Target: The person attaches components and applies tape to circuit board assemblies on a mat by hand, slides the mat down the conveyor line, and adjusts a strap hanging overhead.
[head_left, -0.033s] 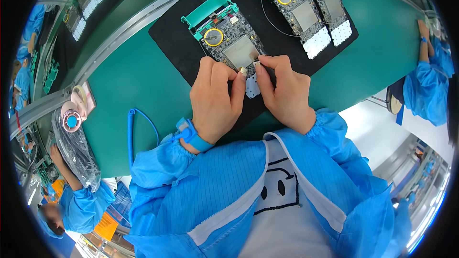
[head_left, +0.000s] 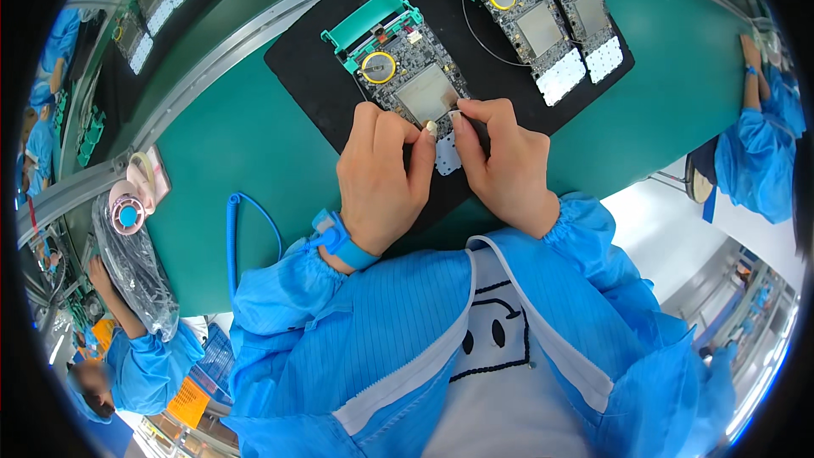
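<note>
A circuit board (head_left: 398,55) with a yellow-ringed coin cell (head_left: 378,67), a silver metal shield (head_left: 428,93) and a green plastic bracket (head_left: 370,19) at its far end lies before me. My left hand (head_left: 381,165) is closed in a pinch over the board's near left edge, a small cream-coloured piece (head_left: 432,127) at its fingertips. Opposite it, my right hand (head_left: 507,153) pinches at the near right corner of the shield; what lies between its thumb and index finger is too small to make out. Below the fingertips shows the board's white dotted end (head_left: 447,155).
Two similar boards (head_left: 530,25) (head_left: 587,13) lie at the far right on the black mat (head_left: 305,76), a thin cable beside them. A blue coiled cord (head_left: 231,237), a tape roll (head_left: 127,215) and a plastic bag (head_left: 140,267) are at left. Co-workers in blue sit on both sides.
</note>
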Motion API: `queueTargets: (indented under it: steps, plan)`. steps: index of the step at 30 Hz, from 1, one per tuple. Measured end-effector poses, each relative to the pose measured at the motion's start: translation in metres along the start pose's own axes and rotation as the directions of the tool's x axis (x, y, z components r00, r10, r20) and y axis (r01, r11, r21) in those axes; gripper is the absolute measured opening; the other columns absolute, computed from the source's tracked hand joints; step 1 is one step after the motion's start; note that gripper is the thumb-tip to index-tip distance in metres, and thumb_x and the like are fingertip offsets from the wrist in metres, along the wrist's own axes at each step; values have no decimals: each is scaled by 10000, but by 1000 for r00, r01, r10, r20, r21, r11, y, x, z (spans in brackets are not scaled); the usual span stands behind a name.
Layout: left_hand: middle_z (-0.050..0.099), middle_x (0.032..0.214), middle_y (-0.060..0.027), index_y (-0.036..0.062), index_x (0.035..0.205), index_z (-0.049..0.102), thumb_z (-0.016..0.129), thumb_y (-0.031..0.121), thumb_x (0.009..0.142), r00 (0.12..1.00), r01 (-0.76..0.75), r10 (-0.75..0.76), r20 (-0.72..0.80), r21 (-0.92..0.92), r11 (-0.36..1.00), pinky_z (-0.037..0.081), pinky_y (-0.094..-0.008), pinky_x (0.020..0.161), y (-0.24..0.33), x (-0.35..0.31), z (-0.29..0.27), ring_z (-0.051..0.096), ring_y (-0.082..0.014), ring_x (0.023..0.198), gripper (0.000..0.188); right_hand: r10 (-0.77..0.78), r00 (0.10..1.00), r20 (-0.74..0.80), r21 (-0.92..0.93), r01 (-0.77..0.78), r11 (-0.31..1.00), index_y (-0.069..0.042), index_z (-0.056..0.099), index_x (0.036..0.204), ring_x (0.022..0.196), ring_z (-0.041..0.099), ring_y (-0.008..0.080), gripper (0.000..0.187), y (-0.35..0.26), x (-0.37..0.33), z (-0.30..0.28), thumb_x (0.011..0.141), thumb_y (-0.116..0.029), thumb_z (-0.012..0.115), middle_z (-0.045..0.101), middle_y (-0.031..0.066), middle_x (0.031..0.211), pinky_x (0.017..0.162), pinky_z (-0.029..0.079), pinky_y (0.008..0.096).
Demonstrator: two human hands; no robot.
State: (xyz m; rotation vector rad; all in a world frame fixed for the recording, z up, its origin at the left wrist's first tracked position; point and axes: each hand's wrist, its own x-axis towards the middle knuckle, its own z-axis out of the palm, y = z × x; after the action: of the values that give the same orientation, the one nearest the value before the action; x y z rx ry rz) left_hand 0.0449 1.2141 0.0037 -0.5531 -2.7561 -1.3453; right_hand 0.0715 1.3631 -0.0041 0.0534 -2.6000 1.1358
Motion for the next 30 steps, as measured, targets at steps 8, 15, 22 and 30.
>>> queueTargets:
  steps: [8,15,22,30]
  plan:
    - [515,948,-142,29,939,533,605,-10,762,976,214,-184,119,-322,922,434,-317,576,15,1,-17,534,-246,677,194,-184,982,47,-113,188,976,-49,536,1212,807,643,262,494,-3,9,-33,745,-51,698,574,159,1036,604,506,279]
    - [459,1271,-178,6,1224,507,509,-35,585,955,-292,294,44,310,905,340,-413,984,35,35,-46,398,-368,1194,640,49,919,391,35,-69,997,-23,558,1178,901,619,328,433,-8,7,-68,762,-60,671,545,170,1115,734,510,345]
    - [466,1169,-177,-7,1199,495,543,-51,591,942,-309,281,185,147,940,371,-431,939,18,44,-38,437,-370,1101,611,3,959,283,272,-83,959,1,605,1066,757,635,216,340,-6,53,-53,751,-97,687,589,125,880,645,502,275]
    - [554,1046,-124,20,1076,562,681,-20,636,921,-386,377,98,103,917,430,-369,822,-8,48,-27,516,-314,977,458,-199,966,164,156,173,972,-26,607,918,703,594,245,150,5,67,-26,808,-123,641,586,108,843,620,476,294]
